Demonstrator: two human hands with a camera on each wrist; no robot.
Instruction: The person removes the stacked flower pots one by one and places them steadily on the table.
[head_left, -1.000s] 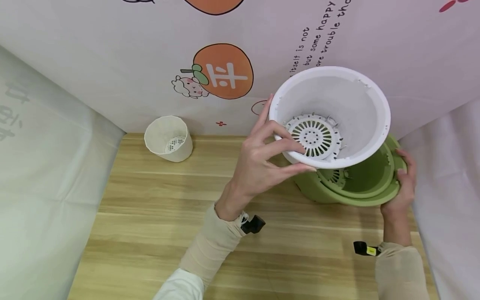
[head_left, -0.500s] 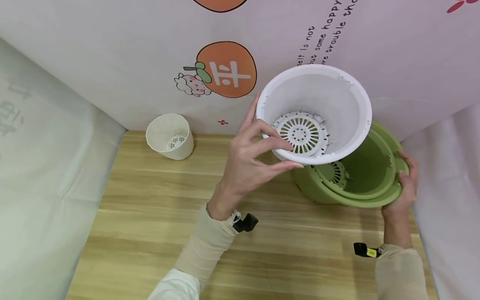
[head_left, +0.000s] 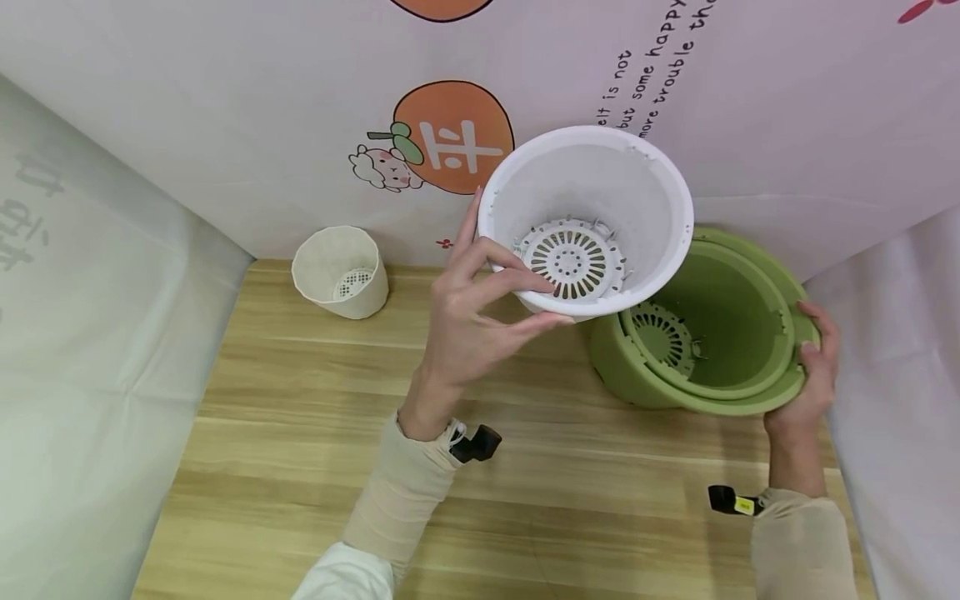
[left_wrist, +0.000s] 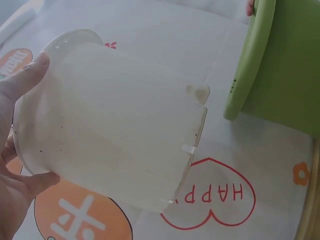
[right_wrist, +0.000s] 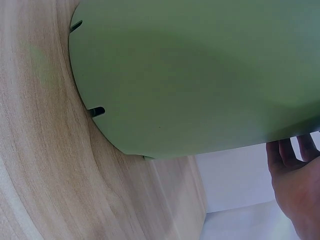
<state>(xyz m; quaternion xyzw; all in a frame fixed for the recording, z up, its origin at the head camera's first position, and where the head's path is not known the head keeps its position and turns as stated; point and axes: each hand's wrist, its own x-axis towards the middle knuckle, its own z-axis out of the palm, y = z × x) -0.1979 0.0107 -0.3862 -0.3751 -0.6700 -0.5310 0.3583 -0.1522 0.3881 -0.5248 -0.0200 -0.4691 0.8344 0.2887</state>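
White pot (head_left: 592,217): held in the air, tilted, above the worktop (head_left: 315,417); left hand (head_left: 468,321) with fingers clamped on its rim. Green pot (head_left: 712,350): tilted on the worktop, just beside the white pot; right hand (head_left: 813,375) gripping its rim, fingers curled. Small pot (head_left: 341,273): well apart, by the wall.

A staged recording booth: printed cartoon backdrop (head_left: 450,142) and white drapes (head_left: 82,350) enclose a small wooden table (head_left: 315,433).
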